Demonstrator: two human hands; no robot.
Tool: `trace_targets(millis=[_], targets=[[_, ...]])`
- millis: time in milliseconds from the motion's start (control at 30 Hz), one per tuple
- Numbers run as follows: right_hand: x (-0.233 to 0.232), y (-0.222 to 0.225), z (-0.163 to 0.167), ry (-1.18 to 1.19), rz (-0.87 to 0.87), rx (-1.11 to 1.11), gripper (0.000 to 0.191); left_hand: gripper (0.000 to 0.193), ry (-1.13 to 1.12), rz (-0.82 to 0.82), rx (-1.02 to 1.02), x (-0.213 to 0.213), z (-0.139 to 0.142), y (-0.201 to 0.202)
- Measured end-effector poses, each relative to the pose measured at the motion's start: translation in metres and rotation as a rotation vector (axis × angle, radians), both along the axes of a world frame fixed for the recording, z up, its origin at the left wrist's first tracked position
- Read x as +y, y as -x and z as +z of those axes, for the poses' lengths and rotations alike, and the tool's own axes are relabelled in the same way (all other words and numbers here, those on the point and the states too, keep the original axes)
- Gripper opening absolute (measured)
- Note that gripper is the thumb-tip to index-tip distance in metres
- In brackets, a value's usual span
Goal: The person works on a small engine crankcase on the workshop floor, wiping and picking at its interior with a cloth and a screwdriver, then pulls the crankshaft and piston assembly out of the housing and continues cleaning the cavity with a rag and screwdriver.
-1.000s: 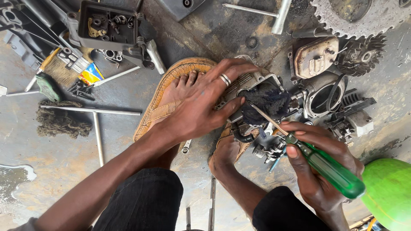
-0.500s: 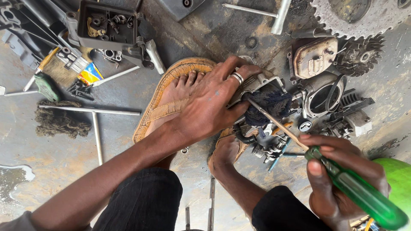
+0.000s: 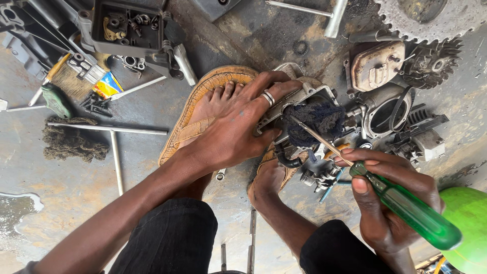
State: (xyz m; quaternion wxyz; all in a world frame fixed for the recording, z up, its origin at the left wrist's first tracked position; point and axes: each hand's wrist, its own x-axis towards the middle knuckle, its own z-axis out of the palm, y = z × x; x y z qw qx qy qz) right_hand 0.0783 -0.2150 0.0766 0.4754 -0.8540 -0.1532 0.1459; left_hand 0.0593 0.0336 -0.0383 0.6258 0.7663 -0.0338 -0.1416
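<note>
At the far left a clump of dark fibrous wadding [image 3: 71, 142] lies on the stained metal floor [image 3: 61, 193], with thin steel rods [image 3: 109, 129] crossing just beside it. Above that sit a green-handled brush [image 3: 56, 99] and a black plastic tray [image 3: 127, 25] holding small nuts and fittings.

Moving in, your foot rests in a tan sandal [image 3: 203, 96], toes pointing up the frame. Your left hand [image 3: 238, 127] reaches over that foot, fingers spread and curled around the near edge of the grey metal engine part [image 3: 309, 96], a ring on one finger; the palm presses down and steadies it. The part lies on the floor just past the sandal, roughly at the middle of the view, with a dark blue rag [image 3: 314, 122] stuffed into its opening. Your other foot sits just below it, touching a black hose.

Your right hand [image 3: 390, 203] is closed in a full grip on the green-handled screwdriver [image 3: 406, 208], thumb along the handle. Its shaft runs up and left, the tip buried in the rag.

Further right lie a rounded metal cover [image 3: 375, 63], a finned cylinder piece [image 3: 436, 63] and a large toothed sprocket [image 3: 431, 20]. A bright green rounded object [image 3: 469, 218] fills the lower right corner.
</note>
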Motion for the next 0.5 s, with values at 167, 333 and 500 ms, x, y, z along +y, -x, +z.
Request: trace_targets(millis=[167, 333, 500], targets=[[0.0, 0.003, -0.004, -0.1, -0.056, 0.117, 0.024, 0.072, -0.005, 0.01, 0.021, -0.001, 0.0, 0.002], [0.001, -0.005, -0.007, -0.075, 0.086, 0.1, 0.021, 0.066, 0.041, 0.023, 0.04, -0.004, -0.004, 0.002], [0.015, -0.006, -0.018, -0.021, 0.177, 0.015, 0.019, 0.065, 0.008, 0.044, 0.004, -0.009, -0.005, 0.005]])
